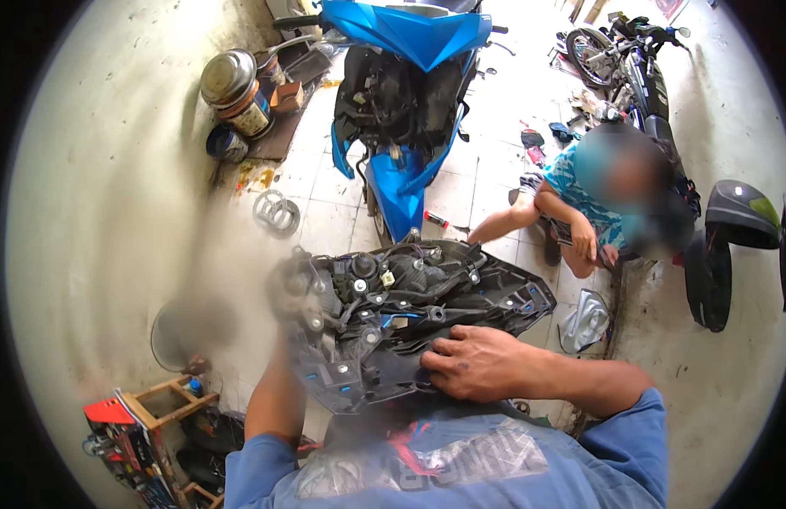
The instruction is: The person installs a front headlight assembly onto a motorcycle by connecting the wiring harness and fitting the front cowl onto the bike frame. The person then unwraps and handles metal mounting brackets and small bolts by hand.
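At the centre of the frame, a black plastic motorcycle panel (410, 314) with wiring and lamp sockets sat held against the person's lap. The right hand (482, 363) lay flat on its lower edge, grip spread apart, fingers pressing the plastic. The left hand (295, 297) was blurred at the panel's left end; its grip could not be told. A blue motorcycle (406, 102) stood at upper centre, and another person (579, 208) crouched at the right.

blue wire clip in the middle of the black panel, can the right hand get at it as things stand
Probably yes. The right hand rests flat on the black panel, just below the blue wire clip, with nothing between them. The left hand holds the far edge, blurred.
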